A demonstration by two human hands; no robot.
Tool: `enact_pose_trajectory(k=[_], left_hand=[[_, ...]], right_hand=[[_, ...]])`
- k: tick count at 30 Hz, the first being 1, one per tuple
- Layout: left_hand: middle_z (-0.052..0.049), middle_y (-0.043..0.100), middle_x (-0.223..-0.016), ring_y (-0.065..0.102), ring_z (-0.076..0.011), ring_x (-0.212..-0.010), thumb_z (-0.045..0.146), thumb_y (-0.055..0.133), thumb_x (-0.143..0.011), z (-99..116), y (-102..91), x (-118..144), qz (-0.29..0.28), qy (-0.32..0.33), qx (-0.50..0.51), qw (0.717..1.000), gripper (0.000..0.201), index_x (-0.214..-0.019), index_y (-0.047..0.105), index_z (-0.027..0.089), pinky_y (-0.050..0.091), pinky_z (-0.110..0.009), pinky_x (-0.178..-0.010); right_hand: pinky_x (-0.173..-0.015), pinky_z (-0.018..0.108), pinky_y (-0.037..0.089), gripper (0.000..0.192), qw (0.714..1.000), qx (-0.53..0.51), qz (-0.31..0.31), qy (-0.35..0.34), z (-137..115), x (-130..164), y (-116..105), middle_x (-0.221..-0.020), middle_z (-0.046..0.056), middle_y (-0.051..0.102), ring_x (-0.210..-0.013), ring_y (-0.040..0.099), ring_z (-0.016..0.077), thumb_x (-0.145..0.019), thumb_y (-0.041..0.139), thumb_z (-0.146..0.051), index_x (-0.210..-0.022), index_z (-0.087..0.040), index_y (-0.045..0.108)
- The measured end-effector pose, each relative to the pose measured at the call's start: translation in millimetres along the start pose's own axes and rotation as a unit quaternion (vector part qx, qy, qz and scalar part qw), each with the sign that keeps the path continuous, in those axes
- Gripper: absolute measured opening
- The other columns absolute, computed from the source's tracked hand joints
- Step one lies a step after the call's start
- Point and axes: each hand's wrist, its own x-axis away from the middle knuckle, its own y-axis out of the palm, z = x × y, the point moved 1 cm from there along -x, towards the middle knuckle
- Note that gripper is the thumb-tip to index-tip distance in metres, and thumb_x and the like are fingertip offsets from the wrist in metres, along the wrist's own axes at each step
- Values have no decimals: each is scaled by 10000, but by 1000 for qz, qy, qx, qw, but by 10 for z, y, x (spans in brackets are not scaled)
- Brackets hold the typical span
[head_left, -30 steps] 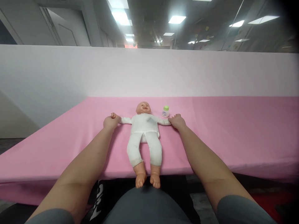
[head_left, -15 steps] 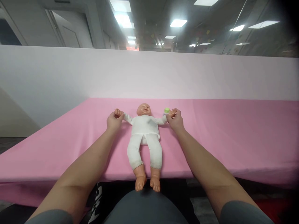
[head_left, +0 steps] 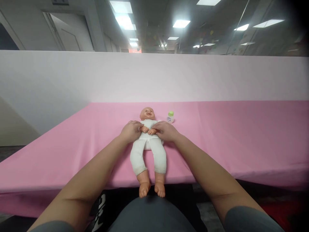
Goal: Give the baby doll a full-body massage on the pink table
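Observation:
A baby doll [head_left: 148, 154] in a white suit lies on its back on the pink table [head_left: 229, 141], its feet hanging over the near edge. My left hand [head_left: 130, 131] grips the doll's arm on the left and my right hand [head_left: 167, 131] grips the arm on the right. Both doll hands are brought together over its chest. A small white bottle with a green cap [head_left: 170, 117] stands just right of the doll's head, apart from my hands.
A pale partition wall [head_left: 72, 80] rises behind the table. The pink cloth stretches far to the left and right of the doll. My grey-clad lap fills the bottom of the view below the table edge.
The doll's arms were spread wide with my hands at its wrists; both hands have moved inward, folding the arms onto its chest.

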Motion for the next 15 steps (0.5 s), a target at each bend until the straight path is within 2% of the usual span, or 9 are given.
enact_pose_trajectory(k=[4, 7, 9, 11, 13, 15], left_hand=[[-99, 761, -1193, 671, -322, -1133, 315, 672, -826, 33, -2, 32, 23, -26, -42, 999, 391, -1194, 784, 242, 480, -445, -1067], [-74, 775, -1141, 701, -274, -1014, 493, 674, -871, 11, -18, 63, 66, -92, 15, 994, 394, -1168, 773, 253, 539, -384, -930], [-62, 784, -1081, 709, -248, -941, 568, 655, -887, -84, -43, 76, 113, -158, 85, 977, 389, -1096, 769, 260, 554, -348, -842], [-64, 782, -1029, 711, -236, -902, 559, 675, -877, -247, -77, 79, 164, -219, 151, 950, 356, -1029, 748, 246, 557, -329, -795], [-74, 767, -983, 711, -231, -876, 487, 731, -830, -448, -115, 78, 209, -267, 204, 918, 313, -992, 716, 220, 561, -318, -767], [-71, 736, -903, 705, -219, -822, 414, 736, -801, -648, -151, 86, 244, -325, 238, 882, 280, -979, 685, 203, 566, -308, -719]], right_hand=[[-926, 367, 514, 208, 997, -48, 17, 60, 26, 31, 14, -1016, 24, 795, -972, 700, 233, -887, 690, -221, -1046, -278, 812], [-845, 352, 553, 275, 975, -133, 83, 156, 175, 96, -3, -1039, 19, 794, -908, 709, 219, -884, 720, -303, -1148, -290, 794], [-882, 368, 574, 346, 944, -185, 164, 217, 351, 152, -40, -1106, 30, 786, -961, 715, 227, -860, 749, -357, -1196, -277, 771], [-903, 381, 591, 417, 906, -223, 243, 266, 562, 212, -89, -1128, 49, 775, -995, 716, 232, -843, 758, -413, -1227, -251, 741], [-842, 365, 617, 522, 862, -249, 296, 326, 768, 278, -135, -1101, 52, 765, -952, 724, 219, -833, 755, -442, -1310, -246, 674], [-744, 323, 625, 562, 818, -256, 324, 400, 934, 350, -169, -1061, 46, 753, -879, 728, 199, -824, 752, -421, -1339, -243, 614]])
